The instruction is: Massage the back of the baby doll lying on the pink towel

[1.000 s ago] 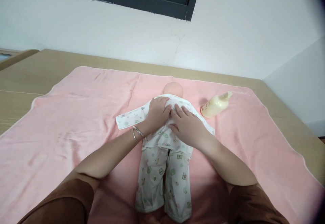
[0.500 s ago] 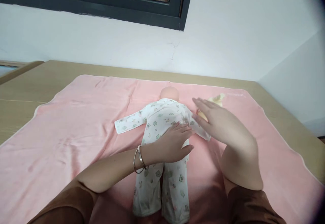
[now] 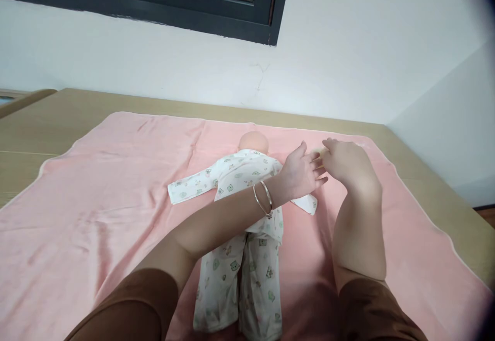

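Note:
A doll in white pyjamas (image 3: 257, 274) with a small green and brown print lies stretched out, its bald head (image 3: 253, 141) at the far end. My left hand (image 3: 303, 173) is turned palm up over the doll's right-side sleeve (image 3: 307, 204), its fingers spread and nothing lying in it. Close beside its fingertips is my right hand (image 3: 346, 163), back upward and wrist bent, with its fingers curled downward and mostly out of sight. Between the two hands shows a bit of a pale yellow item (image 3: 320, 152); the rest of it is hidden.
A pink blanket (image 3: 96, 191) with a pale edge lies under the doll, on a light wooden table top (image 3: 96, 101). Behind stands a white wall (image 3: 328, 73) with a dark window frame (image 3: 266, 34). Two thin bangles (image 3: 263, 199) circle my left wrist.
My left hand has risen from the doll's torso toward the upper right and turned palm up. My right hand has shifted right and away, its fingers now bent down. The yellow item is more covered.

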Action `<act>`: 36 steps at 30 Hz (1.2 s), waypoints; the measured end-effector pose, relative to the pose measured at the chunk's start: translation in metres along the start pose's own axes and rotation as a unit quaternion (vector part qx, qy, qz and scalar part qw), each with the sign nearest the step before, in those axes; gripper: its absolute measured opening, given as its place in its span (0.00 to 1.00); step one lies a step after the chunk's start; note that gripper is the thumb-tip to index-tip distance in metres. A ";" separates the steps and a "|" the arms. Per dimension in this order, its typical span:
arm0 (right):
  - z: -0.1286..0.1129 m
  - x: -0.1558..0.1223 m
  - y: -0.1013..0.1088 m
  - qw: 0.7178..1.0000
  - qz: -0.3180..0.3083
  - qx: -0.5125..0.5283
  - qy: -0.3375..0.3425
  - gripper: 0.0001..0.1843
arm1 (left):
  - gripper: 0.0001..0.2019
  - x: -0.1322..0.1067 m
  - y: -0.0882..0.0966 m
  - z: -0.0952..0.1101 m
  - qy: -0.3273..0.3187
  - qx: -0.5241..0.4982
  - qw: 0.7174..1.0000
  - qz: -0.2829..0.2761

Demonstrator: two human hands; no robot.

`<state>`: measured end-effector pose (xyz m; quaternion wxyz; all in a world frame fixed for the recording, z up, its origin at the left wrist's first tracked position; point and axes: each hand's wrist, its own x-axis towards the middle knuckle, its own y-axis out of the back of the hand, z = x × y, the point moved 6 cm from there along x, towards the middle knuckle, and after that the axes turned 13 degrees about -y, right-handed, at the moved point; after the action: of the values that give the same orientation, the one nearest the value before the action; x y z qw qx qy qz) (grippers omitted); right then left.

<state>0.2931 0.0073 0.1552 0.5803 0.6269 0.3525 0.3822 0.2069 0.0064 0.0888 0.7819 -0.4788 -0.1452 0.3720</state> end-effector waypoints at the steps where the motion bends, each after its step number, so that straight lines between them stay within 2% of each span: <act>1: 0.002 0.001 0.000 1.000 0.001 0.009 0.003 0.27 | 0.27 0.003 -0.002 0.001 -0.002 -0.010 1.000 -0.003; 4: 0.014 0.009 0.002 0.997 0.012 0.071 -0.004 0.28 | 0.27 0.007 0.000 0.003 -0.004 -0.014 1.000 -0.005; 7: 0.024 0.014 0.004 0.993 0.028 0.116 -0.015 0.29 | 0.27 -0.006 0.006 0.007 0.001 0.000 1.000 -0.004; 12: 0.014 0.006 0.003 0.995 0.036 0.086 -0.028 0.29 | 0.30 -0.067 0.020 0.014 0.036 0.004 0.999 -0.009; 14: 0.004 0.000 0.002 0.995 0.036 0.084 -0.046 0.29 | 0.30 -0.090 0.030 0.017 0.046 0.013 0.999 0.013; 16: -0.008 -0.007 0.003 0.992 0.062 0.099 -0.055 0.29 | 0.30 -0.105 0.040 0.022 0.043 0.029 0.998 0.046; 17: -0.015 -0.011 0.004 0.989 0.084 0.112 -0.044 0.30 | 0.31 -0.109 0.044 0.025 0.033 0.037 0.997 0.060; 19: -0.034 -0.023 0.005 0.982 0.116 0.145 0.027 0.31 | 0.31 -0.112 0.048 0.035 0.002 0.049 0.996 0.074; 22: -0.068 -0.051 -0.002 0.961 0.095 0.184 0.181 0.32 | 0.32 -0.113 0.041 0.050 -0.037 0.056 0.997 0.049; 24: -0.087 -0.072 -0.009 0.951 0.079 0.177 0.239 0.33 | 0.33 -0.118 0.032 0.060 -0.065 0.070 0.995 0.015; 29: -0.111 -0.115 -0.025 0.958 0.108 0.111 0.240 0.43 | 0.35 -0.142 0.015 0.076 -0.132 0.138 0.981 -0.033; 33: -0.118 -0.144 -0.032 0.938 0.108 0.100 0.313 0.52 | 0.39 -0.149 0.009 0.077 -0.141 0.151 0.977 -0.056; 36: -0.114 -0.157 -0.029 0.922 0.130 0.085 0.355 0.52 | 0.41 -0.153 0.004 0.072 -0.130 0.147 0.976 -0.097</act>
<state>0.1193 -0.0772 0.1192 0.3065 0.5374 0.4820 0.6204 0.0586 -0.0568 0.1407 0.8503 -0.2899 -0.2355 0.3708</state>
